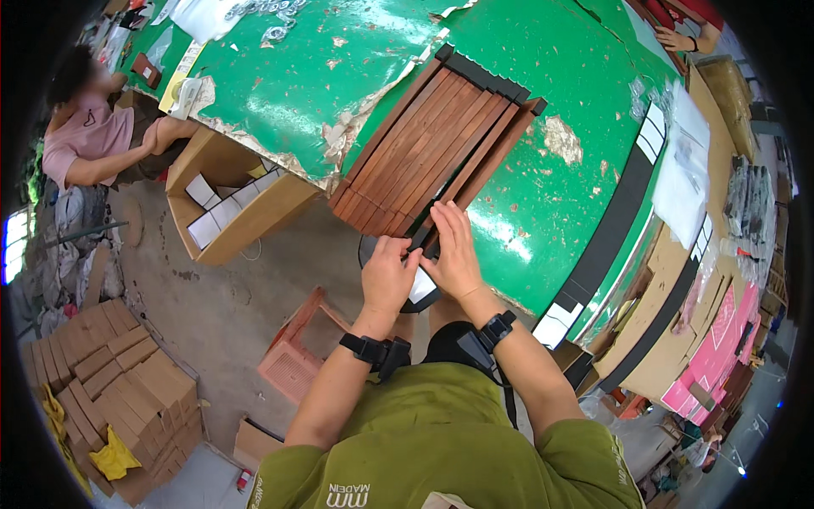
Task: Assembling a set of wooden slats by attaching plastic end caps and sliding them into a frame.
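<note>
A row of reddish-brown wooden slats (424, 140) stands packed side by side on the green table, with black ends at the far side. At their near ends, by the table edge, my left hand (388, 273) pinches a black strip (415, 232) lying along the slats. My right hand (456, 253) closes on the same strip from the right, its fingers against the outermost slat (492, 151). Both thumbs nearly meet. Below them a white patch (421, 286) on black material shows between my hands; its link to the strip is hidden.
A long black strip with white ends (606, 233) lies along the table's (526, 254) right side, beside clear plastic bags (685, 165). At left are an open carton (254, 212), a seated person (102, 140), a pink stool (292, 365) and stacked cardboard (127, 373). Another person's hand (676, 39) is far right.
</note>
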The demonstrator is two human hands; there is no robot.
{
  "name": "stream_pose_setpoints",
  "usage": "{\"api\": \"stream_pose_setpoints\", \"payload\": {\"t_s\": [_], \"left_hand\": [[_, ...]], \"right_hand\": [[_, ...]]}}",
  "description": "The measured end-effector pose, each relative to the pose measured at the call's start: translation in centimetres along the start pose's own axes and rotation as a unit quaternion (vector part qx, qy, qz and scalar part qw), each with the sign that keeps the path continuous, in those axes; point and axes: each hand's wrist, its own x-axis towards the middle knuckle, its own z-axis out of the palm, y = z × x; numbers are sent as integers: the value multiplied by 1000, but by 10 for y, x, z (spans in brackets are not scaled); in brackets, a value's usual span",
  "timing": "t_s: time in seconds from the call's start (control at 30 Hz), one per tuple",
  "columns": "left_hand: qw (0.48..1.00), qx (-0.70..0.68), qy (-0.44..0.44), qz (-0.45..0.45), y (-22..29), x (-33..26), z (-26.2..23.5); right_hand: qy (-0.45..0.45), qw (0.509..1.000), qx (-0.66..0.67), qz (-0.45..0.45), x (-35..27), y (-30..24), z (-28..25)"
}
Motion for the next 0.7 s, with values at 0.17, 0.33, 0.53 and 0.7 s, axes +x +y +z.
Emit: {"api": "stream_pose_setpoints", "payload": {"t_s": [0.17, 0.33, 0.53, 0.7], "left_hand": [[1000, 20, 11, 8, 2, 1, 0], [999, 19, 21, 23, -1, 2, 2], [999, 29, 15, 28, -2, 3, 3], [999, 32, 9, 25, -5, 5, 5]], "right_hand": [[2, 1000, 1, -6, 0, 1, 1], [-2, 1000, 2, -4, 0, 0, 1], [-2, 1000, -14, -5, -1, 0, 1], [-6, 1000, -11, -7, 1, -2, 0]]}}
